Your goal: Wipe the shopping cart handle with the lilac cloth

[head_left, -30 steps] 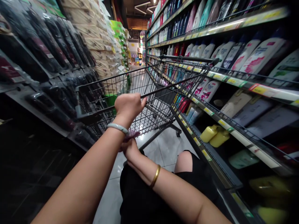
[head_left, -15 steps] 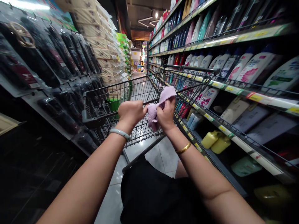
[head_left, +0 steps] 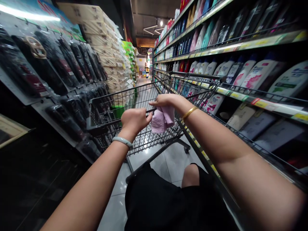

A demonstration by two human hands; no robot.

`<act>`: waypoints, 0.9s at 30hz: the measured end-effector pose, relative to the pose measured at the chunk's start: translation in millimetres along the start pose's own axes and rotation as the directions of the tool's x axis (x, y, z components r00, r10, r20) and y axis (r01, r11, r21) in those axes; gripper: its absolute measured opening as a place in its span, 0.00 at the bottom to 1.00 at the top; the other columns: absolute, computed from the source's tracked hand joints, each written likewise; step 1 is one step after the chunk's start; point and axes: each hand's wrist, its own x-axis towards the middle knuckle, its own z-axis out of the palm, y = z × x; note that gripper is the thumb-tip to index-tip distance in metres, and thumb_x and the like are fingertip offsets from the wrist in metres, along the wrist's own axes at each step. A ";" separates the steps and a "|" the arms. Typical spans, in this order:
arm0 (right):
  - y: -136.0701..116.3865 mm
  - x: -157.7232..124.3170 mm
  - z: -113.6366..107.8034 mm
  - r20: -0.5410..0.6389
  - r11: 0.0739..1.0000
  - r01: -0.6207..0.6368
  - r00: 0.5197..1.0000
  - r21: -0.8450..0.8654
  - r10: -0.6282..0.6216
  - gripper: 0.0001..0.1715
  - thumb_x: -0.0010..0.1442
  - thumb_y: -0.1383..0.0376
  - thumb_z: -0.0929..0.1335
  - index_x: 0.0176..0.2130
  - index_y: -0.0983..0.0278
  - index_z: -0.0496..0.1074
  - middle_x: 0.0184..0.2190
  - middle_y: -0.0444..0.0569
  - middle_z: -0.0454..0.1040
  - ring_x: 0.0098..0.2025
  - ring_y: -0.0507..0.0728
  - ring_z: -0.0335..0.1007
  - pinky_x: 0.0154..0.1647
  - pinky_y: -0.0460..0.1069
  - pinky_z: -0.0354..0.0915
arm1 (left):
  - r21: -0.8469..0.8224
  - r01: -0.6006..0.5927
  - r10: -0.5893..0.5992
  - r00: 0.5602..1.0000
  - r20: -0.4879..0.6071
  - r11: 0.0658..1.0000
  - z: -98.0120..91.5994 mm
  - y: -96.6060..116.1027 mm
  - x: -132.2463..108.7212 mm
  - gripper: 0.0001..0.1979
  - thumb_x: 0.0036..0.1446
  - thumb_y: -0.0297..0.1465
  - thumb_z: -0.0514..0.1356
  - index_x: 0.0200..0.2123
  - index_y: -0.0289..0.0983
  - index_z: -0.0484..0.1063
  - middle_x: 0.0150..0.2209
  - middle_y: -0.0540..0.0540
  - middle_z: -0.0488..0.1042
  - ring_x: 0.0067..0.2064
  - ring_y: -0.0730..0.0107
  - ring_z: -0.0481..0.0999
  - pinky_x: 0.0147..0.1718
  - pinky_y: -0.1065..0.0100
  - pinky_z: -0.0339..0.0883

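Note:
Purple-pink cloth (head_left: 159, 121) with a fluffy surface hangs below my right hand (head_left: 165, 100), draped about the near top bar of a black wire shopping cart (head_left: 134, 101). My right hand bends over from above, closed on the cloth, with one finger pointing left; the other fingers are mostly hidden behind the hand. Just to the left, my left hand (head_left: 135, 119) is wrapped in a fist around the same bar, its thumb near the cloth's edge. A pale bangle circles my left wrist, and a gold one my right.
Shelves of shampoo bottles (head_left: 258, 72) run along the right, close to the cart. Packaged belts (head_left: 45, 64) hang on the left, before stacked tissue packs (head_left: 101, 41). Tiled floor (head_left: 156, 160) shows beneath the cart, and my knees are close below it.
My right hand has turned over, from gripping the raised cloth with the palm side up to bending over it from above. The cloth now hangs lower. My left hand stays on the bar.

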 end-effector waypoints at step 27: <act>74.0 -77.7 -18.2 -0.263 0.951 -0.142 0.962 -0.274 0.068 0.23 0.77 0.56 0.57 0.45 0.63 0.77 0.46 0.54 0.80 0.44 0.60 0.72 0.40 0.51 0.55 | 0.131 -0.035 0.031 0.999 0.031 0.991 -3.9 -50.6 -3.0 0.37 0.67 0.56 0.39 0.31 0.39 0.78 0.28 0.37 0.78 0.31 0.55 0.76 0.28 0.63 0.40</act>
